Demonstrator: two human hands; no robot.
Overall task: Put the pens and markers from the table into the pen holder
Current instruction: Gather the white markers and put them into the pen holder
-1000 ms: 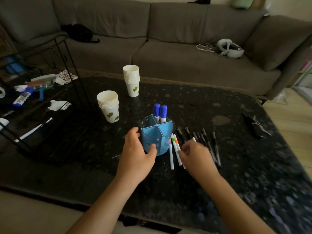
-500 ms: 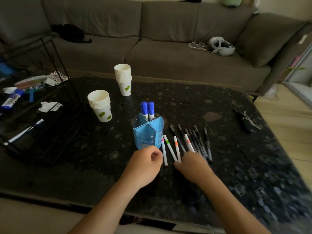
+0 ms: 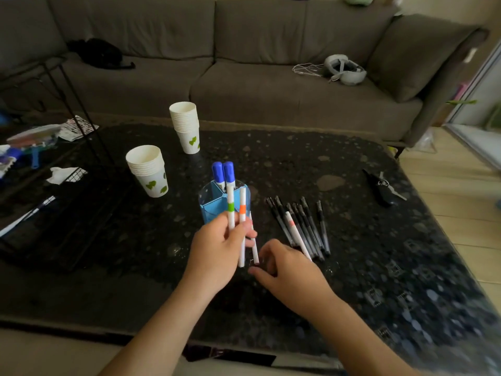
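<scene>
While both forearms reach in from the bottom edge, the left hand [image 3: 217,248] is raised just above the dark speckled surface [image 3: 379,267], its fingers curled tight around a small bundle of white markers. Two of them stand nearly upright out of the fist, one with a green band [image 3: 230,206] and one with an orange band [image 3: 242,210]; a third white marker [image 3: 254,248] slants down behind the knuckles, and how firmly it is held I cannot tell. The tips of the raised markers overlap the blue pen holder [image 3: 214,207], which stands just beyond the left hand with two blue-capped markers [image 3: 223,172] already upright in a far compartment.

The right hand [image 3: 292,270] lies low, palm down, fingers loosely bent and spread, not clamped on anything; its fingertips sit near the lower ends of the markers in the left hand. Just beyond and to the right of it, a row of black pens [image 3: 306,226] lies fanned on the surface, with one white marker [image 3: 296,232] among them, its near end touching or passing under the right hand's knuckles.

Two stacks of paper cups [image 3: 147,170] stand farther left, well apart from the hands.
</scene>
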